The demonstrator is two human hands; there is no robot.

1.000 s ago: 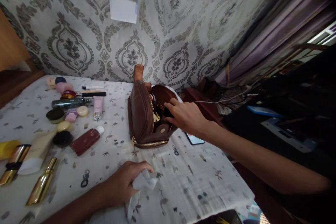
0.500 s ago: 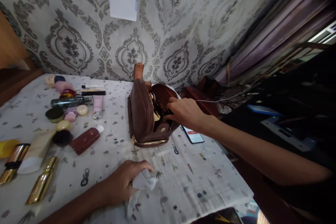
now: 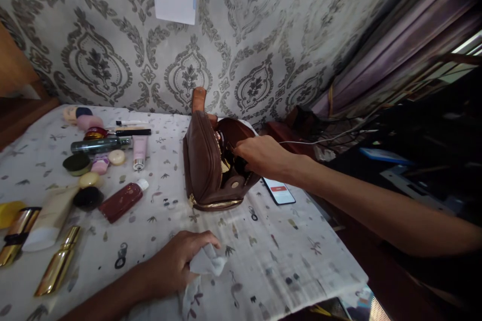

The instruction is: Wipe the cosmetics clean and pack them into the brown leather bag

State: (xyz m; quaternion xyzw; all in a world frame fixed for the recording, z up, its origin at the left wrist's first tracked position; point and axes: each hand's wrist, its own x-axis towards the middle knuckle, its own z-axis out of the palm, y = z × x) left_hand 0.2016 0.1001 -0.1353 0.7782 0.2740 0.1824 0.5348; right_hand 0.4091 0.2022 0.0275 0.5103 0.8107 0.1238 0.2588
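Head view: The brown bag stands on the cloth-covered counter, near the patterned wall, with its zipped mouth open toward the right of the view. The right hand reaches into that mouth; the phone lies just beside the bag, partly below the right wrist

Possible faults, by judgement: a sideways pull by the right hand could tip or drag the bag, because its soft wall offers little support. An item drawn out could catch on the open zip. A low sweep of the wrist could push the phone toward the near right edge of the counter. The left forearm, if swung outward, could roll the gold bottle

Fingers, right hand: curled at the bag's opening, the tips partly hidden; a dark item shows beside them, but whether they pinch it cannot be told. Fingers, left hand: closed around a crumpled white wipe, the thumb extended along its top edge. The left hand rests low over the counter, in front of the bag and apart from it
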